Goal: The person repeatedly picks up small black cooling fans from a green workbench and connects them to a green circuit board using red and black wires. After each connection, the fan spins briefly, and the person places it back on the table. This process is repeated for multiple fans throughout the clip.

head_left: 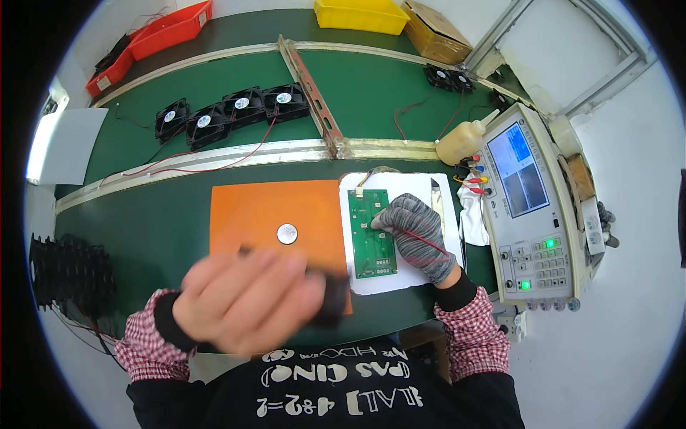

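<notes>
My left hand [246, 300], bare and smeared by motion, is closed around a black boxy thing [330, 300] that looks like a cooling fan. It hovers over the front of an orange mat [271, 207] bearing a round silvery-white disc [287, 234]. My right hand [414, 236] wears a grey striped glove. Its fingers are pinched together at the right side of a green circuit board [364, 247]. A thin red wire [425, 241] runs from those fingertips across the glove; its end is hidden. A white connector with wires [359, 191] is plugged in at the board's top edge.
Several black fans [243, 106] line the back ledge, and more fans stand stacked [71, 272] at left. A tester with a screen [518, 171] and a cream bottle [461, 143] stand at right. Red bins [171, 32], a yellow bin [361, 16] and a cardboard box [436, 32] sit behind.
</notes>
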A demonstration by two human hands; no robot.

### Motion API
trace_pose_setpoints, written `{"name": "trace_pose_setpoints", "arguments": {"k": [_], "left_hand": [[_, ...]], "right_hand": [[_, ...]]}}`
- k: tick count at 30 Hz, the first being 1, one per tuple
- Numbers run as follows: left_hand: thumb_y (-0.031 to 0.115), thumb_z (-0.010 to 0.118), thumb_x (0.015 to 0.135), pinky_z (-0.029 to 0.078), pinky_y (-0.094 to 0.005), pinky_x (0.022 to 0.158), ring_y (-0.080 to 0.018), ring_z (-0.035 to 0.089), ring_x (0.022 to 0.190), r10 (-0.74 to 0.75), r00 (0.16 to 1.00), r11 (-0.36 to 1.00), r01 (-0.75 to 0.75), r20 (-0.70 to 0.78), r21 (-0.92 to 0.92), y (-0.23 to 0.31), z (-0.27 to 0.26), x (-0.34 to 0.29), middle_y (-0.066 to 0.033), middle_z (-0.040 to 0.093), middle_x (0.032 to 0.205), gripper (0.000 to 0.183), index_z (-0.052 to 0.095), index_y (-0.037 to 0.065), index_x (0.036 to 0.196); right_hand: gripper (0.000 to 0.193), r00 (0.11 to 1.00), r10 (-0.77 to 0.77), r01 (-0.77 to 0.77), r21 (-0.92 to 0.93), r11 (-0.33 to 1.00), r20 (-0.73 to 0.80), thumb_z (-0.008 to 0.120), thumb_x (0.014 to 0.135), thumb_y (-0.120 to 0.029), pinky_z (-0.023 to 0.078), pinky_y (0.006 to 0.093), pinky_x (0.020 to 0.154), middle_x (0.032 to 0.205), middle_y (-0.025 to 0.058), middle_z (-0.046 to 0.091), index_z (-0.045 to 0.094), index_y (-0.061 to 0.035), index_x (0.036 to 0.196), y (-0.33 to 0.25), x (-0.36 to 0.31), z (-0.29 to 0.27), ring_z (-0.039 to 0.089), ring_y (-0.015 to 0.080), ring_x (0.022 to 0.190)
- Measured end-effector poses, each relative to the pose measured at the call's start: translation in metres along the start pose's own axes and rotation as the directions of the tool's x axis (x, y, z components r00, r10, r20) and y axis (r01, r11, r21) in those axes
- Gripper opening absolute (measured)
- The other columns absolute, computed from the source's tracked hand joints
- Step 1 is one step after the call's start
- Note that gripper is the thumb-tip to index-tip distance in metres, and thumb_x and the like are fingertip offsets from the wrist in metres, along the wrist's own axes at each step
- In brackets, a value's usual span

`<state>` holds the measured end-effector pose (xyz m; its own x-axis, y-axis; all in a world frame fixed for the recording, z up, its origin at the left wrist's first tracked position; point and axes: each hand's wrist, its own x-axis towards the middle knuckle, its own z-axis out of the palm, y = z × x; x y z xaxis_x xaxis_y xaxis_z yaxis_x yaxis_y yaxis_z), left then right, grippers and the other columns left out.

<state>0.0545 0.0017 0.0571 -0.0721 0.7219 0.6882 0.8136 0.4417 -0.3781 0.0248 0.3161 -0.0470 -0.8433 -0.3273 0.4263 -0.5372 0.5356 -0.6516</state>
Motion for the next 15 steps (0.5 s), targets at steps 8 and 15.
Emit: {"name": "trace_pose_setpoints", "arguments": {"k": [8, 15], "left_hand": [[0.026, 0.060, 0.091, 0.050, -0.0366, 0.075, -0.0257, 0.063, 0.091, 0.276, 0.794, -0.942, 0.336, 0.542, -0.012, -0.016, -0.026, -0.006, -0.0132, 0.066, 0.106, 0.019, 0.060, 0.010, 0.102], [0.027, 0.056, 0.094, 0.053, -0.0431, 0.072, -0.0330, 0.064, 0.090, -0.165, 0.717, -0.511, 0.525, 0.677, -0.681, -0.014, -0.034, 0.001, -0.0214, 0.064, 0.106, 0.028, 0.055, 0.002, 0.106]], "right_hand": [[0.022, 0.999, 0.033, -0.036, -0.082, 0.996, -0.035, 0.072, 0.074, 0.004, 0.053, 0.0323, 0.078, 0.088, 0.0080, 0.064, 0.071, -0.0066, 0.093, -0.001, -0.001, 0.000, 0.063, 0.0222, 0.085], [0.024, 1.000, 0.015, -0.016, -0.090, 0.996, -0.020, 0.073, 0.073, 0.003, 0.053, 0.0325, 0.080, 0.091, 0.0073, 0.063, 0.072, -0.0078, 0.094, 0.005, -0.002, 0.002, 0.063, 0.0225, 0.088]]}}
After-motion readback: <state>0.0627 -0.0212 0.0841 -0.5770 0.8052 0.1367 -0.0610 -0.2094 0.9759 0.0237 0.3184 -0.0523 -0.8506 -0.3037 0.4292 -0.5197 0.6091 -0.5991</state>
